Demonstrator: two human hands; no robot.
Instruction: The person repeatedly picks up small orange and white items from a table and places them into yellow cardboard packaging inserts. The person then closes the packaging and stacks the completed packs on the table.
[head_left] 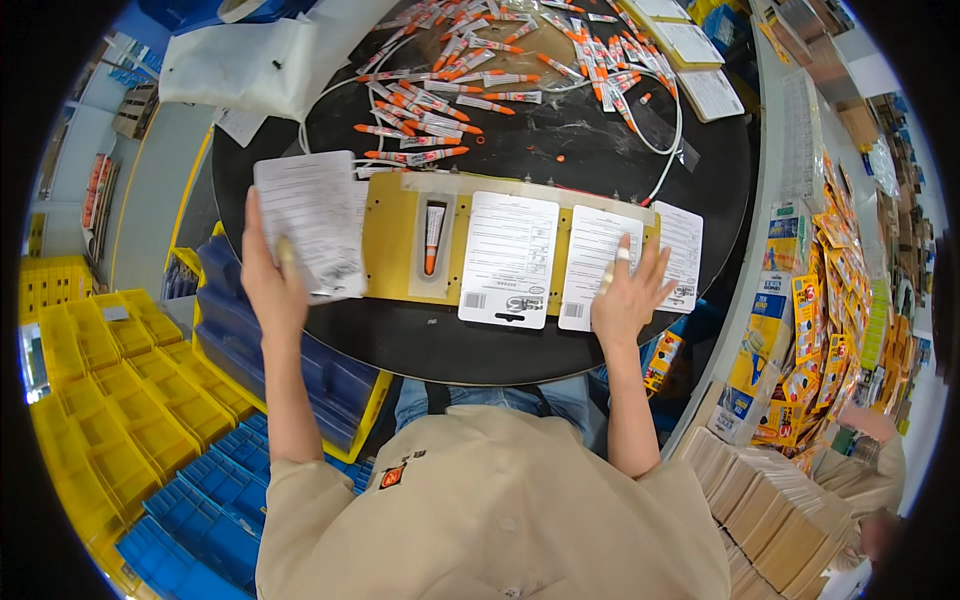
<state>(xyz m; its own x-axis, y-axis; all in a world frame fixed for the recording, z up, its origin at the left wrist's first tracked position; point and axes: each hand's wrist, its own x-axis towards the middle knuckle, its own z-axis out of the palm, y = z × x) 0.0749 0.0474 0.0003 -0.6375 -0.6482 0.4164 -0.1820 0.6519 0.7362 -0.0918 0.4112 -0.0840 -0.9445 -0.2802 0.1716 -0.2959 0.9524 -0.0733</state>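
My left hand (268,280) holds a stack of white printed backing cards (308,218) at the left end of a long yellow fixture (395,235) on a round black table (560,150). One slot of the fixture holds a small white tube with an orange cap (433,237). Two cards (508,258) lie face down on the fixture to its right, and a third card (682,252) lies at the right end. My right hand (628,288) rests flat with spread fingers on the second card (592,250).
Many loose orange-capped tubes (470,70) lie across the far side of the table, with a white cable (660,150) and a white bag (245,62). Yellow bins (110,370) and blue bins (290,340) stand left. Packaged goods (810,330) and card stacks (770,500) fill the right.
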